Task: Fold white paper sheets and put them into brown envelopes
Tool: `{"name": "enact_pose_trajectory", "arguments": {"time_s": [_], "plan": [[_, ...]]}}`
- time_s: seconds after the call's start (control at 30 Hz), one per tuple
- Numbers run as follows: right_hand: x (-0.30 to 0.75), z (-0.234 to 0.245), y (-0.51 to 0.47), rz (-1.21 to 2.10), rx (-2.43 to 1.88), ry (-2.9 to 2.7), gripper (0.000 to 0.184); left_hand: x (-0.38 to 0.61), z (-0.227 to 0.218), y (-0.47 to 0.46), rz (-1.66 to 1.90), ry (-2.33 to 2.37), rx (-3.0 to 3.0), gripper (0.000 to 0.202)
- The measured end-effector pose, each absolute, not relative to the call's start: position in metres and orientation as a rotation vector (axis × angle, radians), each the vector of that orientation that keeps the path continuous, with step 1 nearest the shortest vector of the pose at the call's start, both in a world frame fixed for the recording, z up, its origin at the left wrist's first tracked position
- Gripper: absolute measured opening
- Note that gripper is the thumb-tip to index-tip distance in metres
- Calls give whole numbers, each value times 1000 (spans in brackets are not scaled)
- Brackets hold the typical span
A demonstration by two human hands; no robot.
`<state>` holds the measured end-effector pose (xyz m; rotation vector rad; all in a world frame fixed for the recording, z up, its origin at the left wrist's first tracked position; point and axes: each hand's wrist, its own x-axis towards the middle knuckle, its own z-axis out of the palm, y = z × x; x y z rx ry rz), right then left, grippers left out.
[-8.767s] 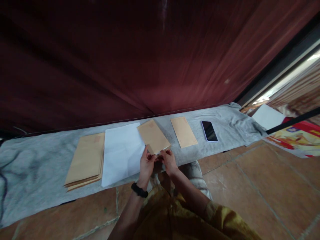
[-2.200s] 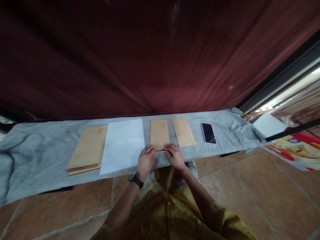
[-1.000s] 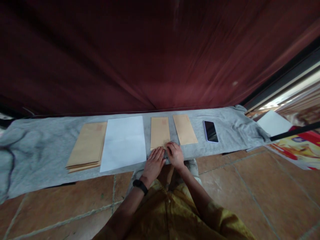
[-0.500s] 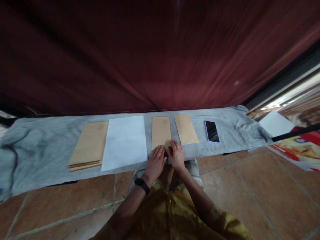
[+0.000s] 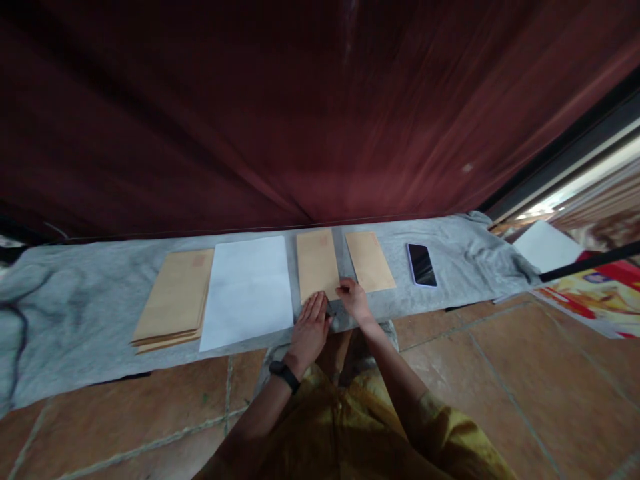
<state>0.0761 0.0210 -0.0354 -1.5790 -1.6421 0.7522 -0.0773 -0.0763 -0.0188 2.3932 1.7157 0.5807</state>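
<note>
A brown paper envelope (image 5: pixel 318 261) lies in front of me on a grey cloth. Across its near edge rests my left hand (image 5: pixel 313 323), fingers stretched out and flat, a dark band on the wrist. My right hand (image 5: pixel 353 299) is closed in a pinch at the envelope's near right corner. Just to the right lies a second brown envelope (image 5: pixel 371 261), apart from the first. Left of my hands is a blank white sheet of paper (image 5: pixel 250 287).
A stack of brown envelopes (image 5: pixel 175 293) sits at the left, beside the white sheet. A phone (image 5: pixel 423 265) lies to the right on the grey cloth (image 5: pixel 475 260). A dark red curtain (image 5: pixel 300 120) hangs behind. Colourful packaging (image 5: pixel 600 293) is at the far right.
My right hand has drawn its fingers from a flat rest into a pinch at the envelope's corner. The envelope has tilted slightly. My left hand stays on its near edge.
</note>
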Motion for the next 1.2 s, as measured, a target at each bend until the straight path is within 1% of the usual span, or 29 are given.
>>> {"name": "enact_pose_trajectory", "arguments": {"time_s": [0.43, 0.57, 0.7, 0.83, 0.9, 1.03, 1.2], "plan": [[72, -34, 39, 857, -1651, -1536, 13, -76, -13, -53, 483, 1767, 2399, 57], [72, -33, 38, 819, -1656, -1525, 14, -74, -11, -56, 422, 1776, 2423, 58], [71, -30, 31, 769, -1653, -1518, 20, -75, -10, -58, 380, 1757, 2459, 55], [69, -26, 13, 598, -1549, -1530, 25, -74, -10, -58, 371, 1767, 2462, 55], [67, -23, 0, 539, -1434, -1620, 27, -74, -10, -58, 370, 1773, 2463, 55], [66, -16, -21, 501, -1244, -1991, 34, -73, -10, -59, 333, 1776, 2475, 55], [67, -12, -33, 399, -1177, -2281, 43, -71, -11, -62, 277, 1823, 2462, 56]]}}
